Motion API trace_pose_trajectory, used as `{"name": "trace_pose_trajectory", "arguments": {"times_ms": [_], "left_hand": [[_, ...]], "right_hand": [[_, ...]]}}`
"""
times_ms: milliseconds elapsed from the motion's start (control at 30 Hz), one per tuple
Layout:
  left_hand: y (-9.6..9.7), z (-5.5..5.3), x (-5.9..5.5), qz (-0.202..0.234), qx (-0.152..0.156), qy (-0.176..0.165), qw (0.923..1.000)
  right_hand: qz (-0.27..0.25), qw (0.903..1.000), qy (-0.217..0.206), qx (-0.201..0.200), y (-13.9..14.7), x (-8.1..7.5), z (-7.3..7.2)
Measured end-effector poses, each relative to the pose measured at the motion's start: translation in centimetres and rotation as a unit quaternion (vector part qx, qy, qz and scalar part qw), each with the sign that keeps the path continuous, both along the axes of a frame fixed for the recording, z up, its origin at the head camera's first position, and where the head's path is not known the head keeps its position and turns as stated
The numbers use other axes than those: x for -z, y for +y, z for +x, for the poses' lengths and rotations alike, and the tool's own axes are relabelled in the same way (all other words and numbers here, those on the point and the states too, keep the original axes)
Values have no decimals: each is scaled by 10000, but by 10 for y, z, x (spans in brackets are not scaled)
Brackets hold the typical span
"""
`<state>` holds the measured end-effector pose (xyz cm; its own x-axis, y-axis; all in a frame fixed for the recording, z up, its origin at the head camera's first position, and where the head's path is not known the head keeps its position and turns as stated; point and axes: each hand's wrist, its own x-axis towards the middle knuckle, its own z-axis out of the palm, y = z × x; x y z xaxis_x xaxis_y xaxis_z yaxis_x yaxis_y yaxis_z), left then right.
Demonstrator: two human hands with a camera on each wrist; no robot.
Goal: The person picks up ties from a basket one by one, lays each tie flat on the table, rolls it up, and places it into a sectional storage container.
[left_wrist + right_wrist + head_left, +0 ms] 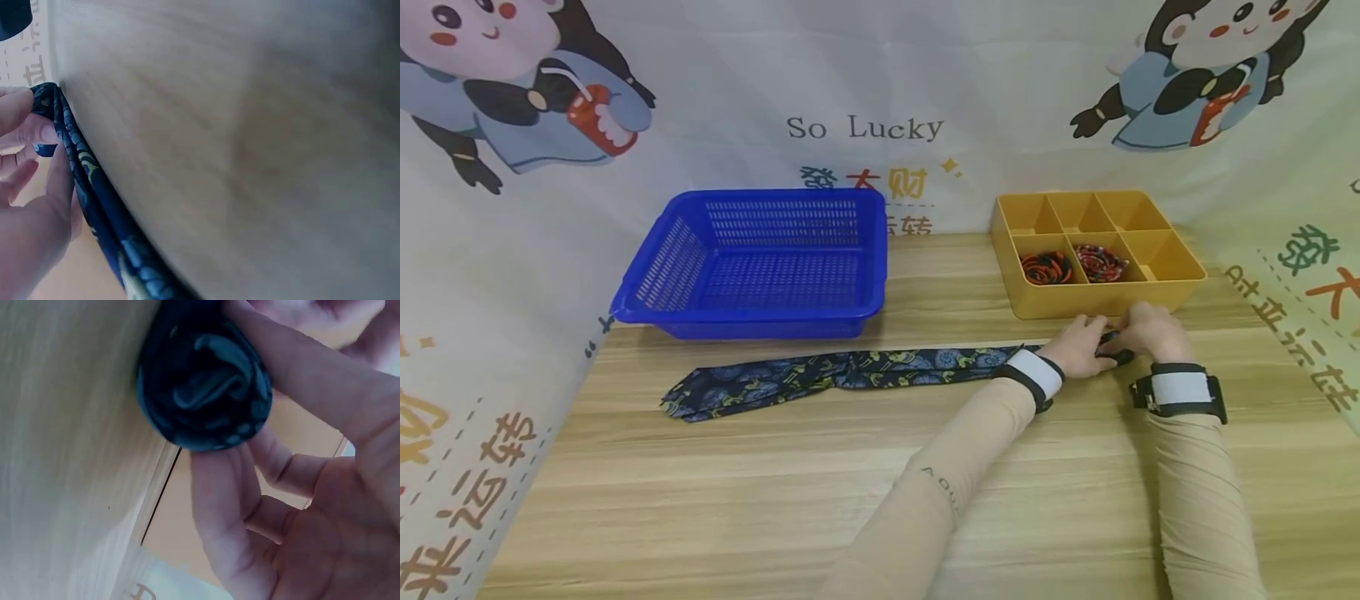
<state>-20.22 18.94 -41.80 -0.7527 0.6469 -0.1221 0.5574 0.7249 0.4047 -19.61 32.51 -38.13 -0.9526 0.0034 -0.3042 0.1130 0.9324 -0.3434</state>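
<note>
A dark blue necktie [917, 367] patterned in blue and yellow-green stretches across the wooden table, its wide end at the left. Its right end is wound into a small roll [206, 394], seen end-on in the right wrist view. My right hand [1153, 332] holds this roll between thumb and fingers. Close beside it, my left hand [1078, 346] pinches the tie just left of the roll. In the left wrist view, the folded strip [94, 181] runs along the fingers of the left hand [37, 228]. Both hands partly cover the roll in the head view.
Just beyond the hands stands a yellow box [1105, 296] with several compartments. Two front ones hold an orange-and-black roll [1047, 268] and a red patterned roll [1101, 263]. A blue plastic basket [748, 317] sits at the back left. Printed cloth [865, 75] hangs behind.
</note>
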Motion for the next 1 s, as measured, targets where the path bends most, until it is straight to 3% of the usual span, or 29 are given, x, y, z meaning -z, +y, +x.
{"name": "trace_pose_trajectory", "arguments": {"times_ms": [233,367,567,700,833,1000], "left_hand": [[8,3,1,-368,-100,974,9945],[11,5,3,-535,-255,1296,9898],[13,5,4,-479,-310,1154,9917],[12,4,4,-461,-468,890,9939],[12,5,5,-360,-634,653,9952],[12,5,4,-420,-464,1094,9920]], "right_hand": [[198,9998,81,-8,-4,0,-1],[5,9996,55,-273,-3,-2,-2],[-320,9972,-161,-658,3,-8,-2],[-285,9968,-483,-561,3,-7,-4],[-146,9980,-437,-433,1,-4,-4],[89,9993,-208,-303,-7,-3,-6]]}}
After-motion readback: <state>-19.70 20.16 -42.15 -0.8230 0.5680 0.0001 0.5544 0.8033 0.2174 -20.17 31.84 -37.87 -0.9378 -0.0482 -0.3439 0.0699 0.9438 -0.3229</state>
